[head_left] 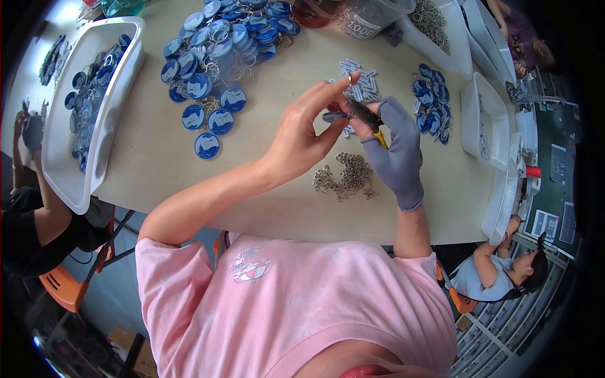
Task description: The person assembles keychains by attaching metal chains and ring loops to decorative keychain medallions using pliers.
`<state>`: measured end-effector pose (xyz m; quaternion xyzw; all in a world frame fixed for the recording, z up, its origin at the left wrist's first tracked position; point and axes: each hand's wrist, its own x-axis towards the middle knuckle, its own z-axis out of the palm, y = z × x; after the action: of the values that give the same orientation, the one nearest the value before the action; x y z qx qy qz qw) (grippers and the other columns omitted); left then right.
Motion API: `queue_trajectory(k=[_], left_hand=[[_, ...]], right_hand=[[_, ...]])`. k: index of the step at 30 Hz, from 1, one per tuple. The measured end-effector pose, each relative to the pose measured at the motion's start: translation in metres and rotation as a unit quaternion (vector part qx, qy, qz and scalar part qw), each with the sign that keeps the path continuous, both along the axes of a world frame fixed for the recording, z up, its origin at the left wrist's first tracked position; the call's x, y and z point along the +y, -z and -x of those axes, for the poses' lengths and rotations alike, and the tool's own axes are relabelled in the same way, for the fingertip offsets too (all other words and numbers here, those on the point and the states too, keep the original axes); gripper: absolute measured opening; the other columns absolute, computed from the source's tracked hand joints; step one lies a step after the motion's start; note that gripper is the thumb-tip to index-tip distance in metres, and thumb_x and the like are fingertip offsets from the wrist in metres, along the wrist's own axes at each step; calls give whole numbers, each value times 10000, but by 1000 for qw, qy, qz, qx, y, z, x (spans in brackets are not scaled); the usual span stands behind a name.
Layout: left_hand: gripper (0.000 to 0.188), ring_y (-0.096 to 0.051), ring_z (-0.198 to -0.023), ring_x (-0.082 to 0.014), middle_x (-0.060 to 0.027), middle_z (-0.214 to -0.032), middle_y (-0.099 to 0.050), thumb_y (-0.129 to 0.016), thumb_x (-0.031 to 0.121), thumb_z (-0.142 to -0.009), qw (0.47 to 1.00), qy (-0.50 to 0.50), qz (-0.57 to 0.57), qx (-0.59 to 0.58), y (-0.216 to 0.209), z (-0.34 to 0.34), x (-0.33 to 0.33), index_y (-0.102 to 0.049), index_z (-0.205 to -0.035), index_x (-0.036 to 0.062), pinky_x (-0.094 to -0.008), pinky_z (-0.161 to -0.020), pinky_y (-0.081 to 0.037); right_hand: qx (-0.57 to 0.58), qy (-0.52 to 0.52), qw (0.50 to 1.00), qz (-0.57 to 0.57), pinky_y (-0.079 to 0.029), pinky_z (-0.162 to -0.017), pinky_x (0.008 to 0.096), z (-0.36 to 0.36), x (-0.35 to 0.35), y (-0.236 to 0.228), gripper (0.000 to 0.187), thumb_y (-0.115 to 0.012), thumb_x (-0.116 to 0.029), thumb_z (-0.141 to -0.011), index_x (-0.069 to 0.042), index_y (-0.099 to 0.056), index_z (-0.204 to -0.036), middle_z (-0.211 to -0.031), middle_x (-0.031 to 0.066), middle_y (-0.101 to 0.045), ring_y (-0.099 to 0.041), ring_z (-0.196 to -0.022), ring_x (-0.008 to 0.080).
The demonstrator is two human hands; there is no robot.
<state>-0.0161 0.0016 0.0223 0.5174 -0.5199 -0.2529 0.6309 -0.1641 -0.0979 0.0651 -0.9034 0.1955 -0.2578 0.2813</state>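
Pliers fill right hand (gloved, closed).

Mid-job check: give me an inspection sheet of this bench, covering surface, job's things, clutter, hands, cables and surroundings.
Surface: beige tabletop, crowded along the far edge.
Job's things: small silver metal ring pinched in the bare left hand; dark pliers with yellow handles in the grey-gloved right hand; loose pile of silver metal rings just below the hands.
Clutter: heap of round blue keychain tags; long white plastic tray holding more tags; small white and blue labels; clear plastic tub.
Hands: both closed on their items.
Cables: nothing seen.
Surroundings: other people seated left and lower right; orange chair.
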Motion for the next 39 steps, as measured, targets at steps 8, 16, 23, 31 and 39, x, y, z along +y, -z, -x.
queue_trajectory(k=[8,16,23,31,39], left_hand=[[715,-599,-797,-212,-74,-850,-593,-669,-169,-688,992,-75,78,-69,4,4,-4,-536,-1356,51,-328,-741,-514],[716,-591,-784,-208,-83,-841,-586,-663,-177,-674,985,-119,85,-88,9,7,-4,-551,-1344,49,-321,-723,-512],[739,-582,-772,-218,-81,-860,-609,-682,-158,-666,992,-90,63,-69,7,4,-3,-540,-1357,61,-327,-725,-510],[745,-584,-769,-210,-78,-844,-585,-676,-159,-672,991,-100,66,-67,8,5,-3,-523,-1369,56,-322,-703,-518],[749,-614,-772,-210,-84,-847,-565,-650,-179,-670,978,-115,80,-153,12,5,-3,-521,-1366,63,-316,-703,-559]], right_hand=[[-17,64,920,-385,-417,-666,238,0,13,5,177,-673,-164,-917,6,-629,-939,-801,-23,-584,-487,-755,51],[-34,97,968,-231,-420,-628,284,-7,20,17,179,-685,-156,-896,11,-628,-921,-776,57,-592,-517,-701,121],[-59,44,996,47,-451,-650,373,-6,12,19,168,-720,-125,-818,-13,-631,-906,-806,107,-581,-563,-724,286],[-26,47,982,-179,-437,-636,320,-7,17,14,178,-696,-141,-870,12,-615,-913,-772,90,-561,-533,-672,197],[-22,70,976,-206,-431,-625,301,-6,16,10,230,-686,-187,-897,31,-611,-907,-737,86,-566,-520,-667,149]])
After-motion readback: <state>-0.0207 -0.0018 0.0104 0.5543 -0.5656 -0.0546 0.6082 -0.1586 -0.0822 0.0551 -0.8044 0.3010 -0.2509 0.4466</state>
